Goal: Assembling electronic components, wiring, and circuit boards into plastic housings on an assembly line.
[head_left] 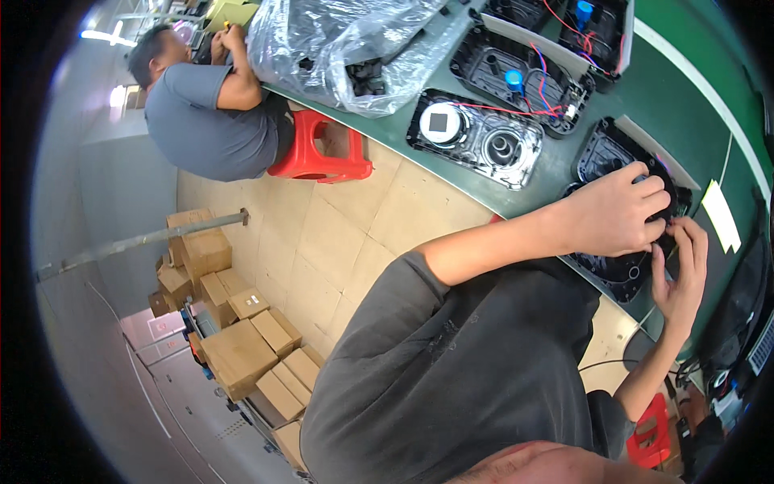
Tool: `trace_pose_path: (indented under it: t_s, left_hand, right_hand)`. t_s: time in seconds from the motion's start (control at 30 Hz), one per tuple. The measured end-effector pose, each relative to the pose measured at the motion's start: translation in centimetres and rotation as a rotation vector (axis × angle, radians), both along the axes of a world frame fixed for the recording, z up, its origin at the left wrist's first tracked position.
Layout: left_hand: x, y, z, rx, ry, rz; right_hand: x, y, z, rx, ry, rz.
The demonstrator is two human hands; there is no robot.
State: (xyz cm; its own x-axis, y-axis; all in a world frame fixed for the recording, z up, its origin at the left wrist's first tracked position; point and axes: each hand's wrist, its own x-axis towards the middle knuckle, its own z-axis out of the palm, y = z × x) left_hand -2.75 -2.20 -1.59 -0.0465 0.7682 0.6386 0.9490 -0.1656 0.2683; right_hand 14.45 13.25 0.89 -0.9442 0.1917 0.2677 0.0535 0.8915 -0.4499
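- Left hand (617,214): fingers curled down over the top of a black plastic housing (617,274), gripping it and pressing it to the green workbench (564,173) at its near edge.
- Right hand (681,270): fingers bent, fingertips pinching at the housing's right side; what they pinch, if anything, cannot be told.
- Black plastic housing: lies open side up; largely hidden by both hands, so its fitted state cannot be told.
- Speaker shell (476,137): further along the near edge, carrying a round driver and a red wire; judged partly assembled.
- Two wired shells (524,81): toward the far edge, each with a blue capacitor and red and blue leads; judged further along.
- Clear plastic bag (339,40): at the bench's far end, holding dark parts.
- Co-worker in grey shirt (205,113): seated on a red stool (322,149).
- Cardboard boxes (234,323): stacked on the floor.
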Motion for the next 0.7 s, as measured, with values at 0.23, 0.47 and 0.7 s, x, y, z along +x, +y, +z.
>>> trace_pose_path:
  t_s: [0.23, 0.47, 0.7]
  left_hand:
    - [-14.6, -11.5, 5.6, -0.016, 0.037, 0.574]
    - [-24.8, -16.7, 0.1, -0.71, 0.095, 0.919]
    - [-26.2, -17.3, -1.7, -0.493, 0.128, 1.048]
  right_hand:
    - [0.6, 0.4, -0.4, -0.01, 0.024, -0.04]
    - [0.8, 0.7, 0.0, 0.023, 0.119, -0.058]
    - [0.8, 0.7, 0.5, 0.014, 0.166, -0.09]
